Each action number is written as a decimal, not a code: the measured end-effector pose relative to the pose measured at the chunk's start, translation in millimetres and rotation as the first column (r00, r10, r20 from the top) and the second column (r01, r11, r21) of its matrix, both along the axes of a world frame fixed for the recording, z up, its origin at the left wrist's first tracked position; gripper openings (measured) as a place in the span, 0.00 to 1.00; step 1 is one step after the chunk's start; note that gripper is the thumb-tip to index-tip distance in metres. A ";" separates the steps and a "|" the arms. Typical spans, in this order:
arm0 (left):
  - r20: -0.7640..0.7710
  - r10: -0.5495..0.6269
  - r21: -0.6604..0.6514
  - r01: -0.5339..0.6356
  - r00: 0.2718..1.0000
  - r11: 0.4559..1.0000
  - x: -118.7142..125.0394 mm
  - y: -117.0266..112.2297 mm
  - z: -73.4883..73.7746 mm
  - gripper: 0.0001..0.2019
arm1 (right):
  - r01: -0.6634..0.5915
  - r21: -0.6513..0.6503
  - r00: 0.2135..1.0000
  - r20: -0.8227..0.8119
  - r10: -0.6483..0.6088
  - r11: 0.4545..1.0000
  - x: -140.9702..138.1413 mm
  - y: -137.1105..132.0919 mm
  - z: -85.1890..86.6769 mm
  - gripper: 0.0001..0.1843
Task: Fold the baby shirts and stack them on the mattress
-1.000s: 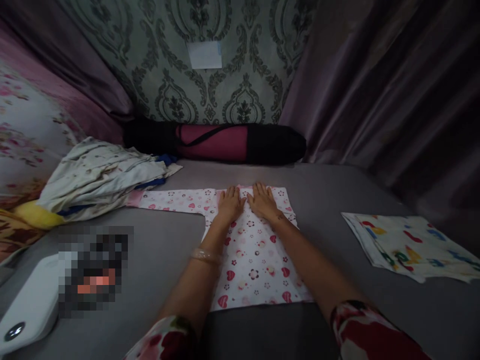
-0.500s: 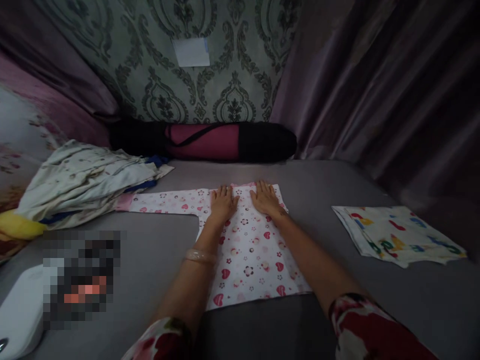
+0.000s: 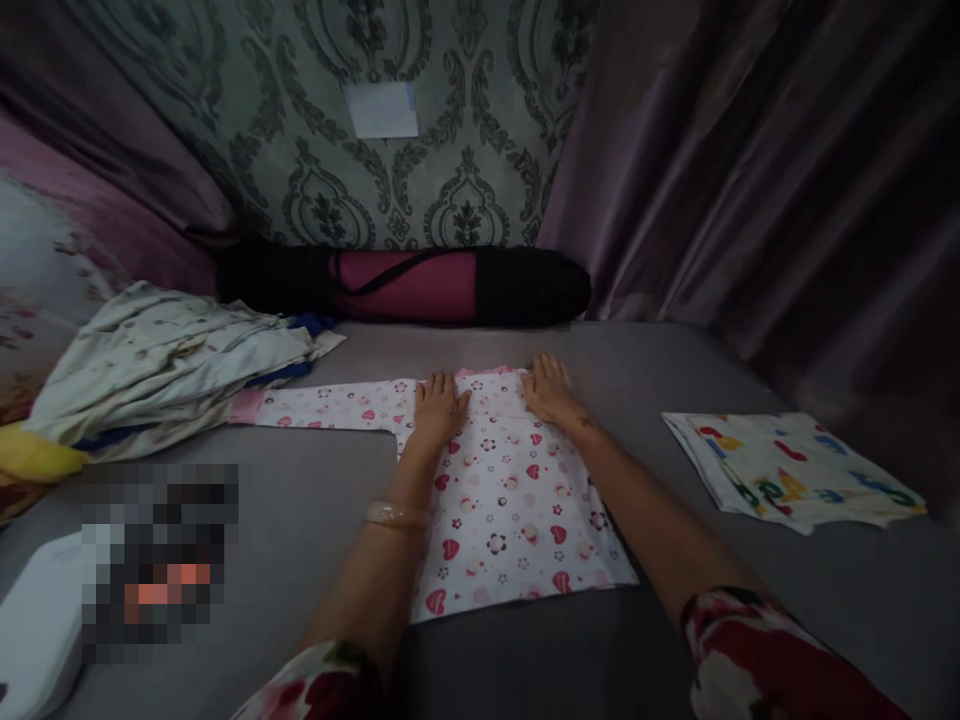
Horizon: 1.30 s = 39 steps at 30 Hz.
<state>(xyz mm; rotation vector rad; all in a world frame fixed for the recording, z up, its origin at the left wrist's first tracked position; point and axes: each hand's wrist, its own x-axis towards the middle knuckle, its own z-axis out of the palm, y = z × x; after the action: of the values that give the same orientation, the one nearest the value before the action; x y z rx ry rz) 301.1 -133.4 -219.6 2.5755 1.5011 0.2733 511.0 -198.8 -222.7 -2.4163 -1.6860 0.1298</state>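
- The shirt (image 3: 499, 505) lies flat on the grey bed (image 3: 315, 530), in the middle of the frame and a bit below. It is white with pink hearts and flowers.
- The long way of its body runs up and down the frame. The top is at the hands and the wide bottom edge is nearest the bottom of the frame.
- One sleeve (image 3: 330, 405) sticks straight out to the left. Its pink cuff (image 3: 246, 406) meets the heap (image 3: 172, 360) of clothes; I can't tell if it goes under. No sleeve sticks out to the right.
- The left hand (image 3: 441, 412) is flat on the upper left of the shirt, with its fingers stretched out. It is the nearer hand to the sleeve.
- The right hand (image 3: 553, 395) is at the upper right corner of the shirt. Its fingers are straight and point up the frame. It doesn't look like it is holding anything.
- Most of the shirt is below the hands in the frame. Between them a line crosses the shirt; it could be a fold or a seam.
- A flat cloth (image 3: 799, 470) with bright shapes is at the right, well apart from the shirt.
- A pink and black bag (image 3: 405, 287) lies along the wall (image 3: 465, 120).
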 end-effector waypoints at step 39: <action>0.044 0.003 0.052 -0.006 0.999 0.999 0.0 1.8 -7.9 0.29 | -0.114 0.009 0.993 0.032 0.114 0.993 -9.8 -17.4 -7.3 0.37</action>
<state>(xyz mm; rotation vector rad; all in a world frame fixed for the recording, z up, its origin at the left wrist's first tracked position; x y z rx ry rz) 301.1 -131.6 -227.4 2.5886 1.5046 0.3714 501.2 -216.2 -230.0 -2.3259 -1.8343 0.0993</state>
